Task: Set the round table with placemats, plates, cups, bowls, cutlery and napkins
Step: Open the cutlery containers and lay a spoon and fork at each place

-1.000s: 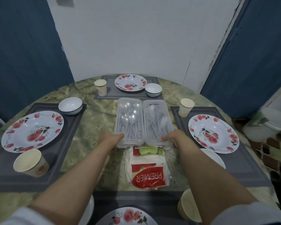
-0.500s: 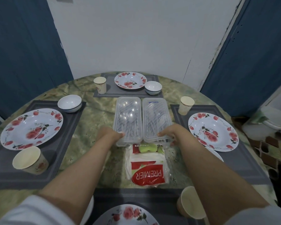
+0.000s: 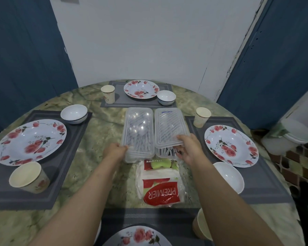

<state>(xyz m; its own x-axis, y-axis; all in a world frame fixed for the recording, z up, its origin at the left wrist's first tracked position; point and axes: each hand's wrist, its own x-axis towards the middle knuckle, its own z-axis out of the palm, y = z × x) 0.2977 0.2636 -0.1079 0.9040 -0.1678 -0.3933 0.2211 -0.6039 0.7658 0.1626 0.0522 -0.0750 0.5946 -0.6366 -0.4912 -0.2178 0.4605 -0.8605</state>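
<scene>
Gripping the near edges of two clear lids at frame centre, the left hand (image 3: 115, 151) holds the left lid (image 3: 138, 126) over the spoon box (image 3: 140, 153); the right hand (image 3: 189, 148) lifts the right lid (image 3: 170, 127) off the cutlery box (image 3: 169, 153). Just below lies the napkin pack (image 3: 160, 185) on the round table (image 3: 103, 132).

Round marbled green table (image 3: 103, 132); directly on top, four grey placemats (image 3: 73, 139), two clear cutlery boxes (image 3: 138, 132) side by side at centre, napkin pack (image 3: 160, 189) just nearer.
</scene>
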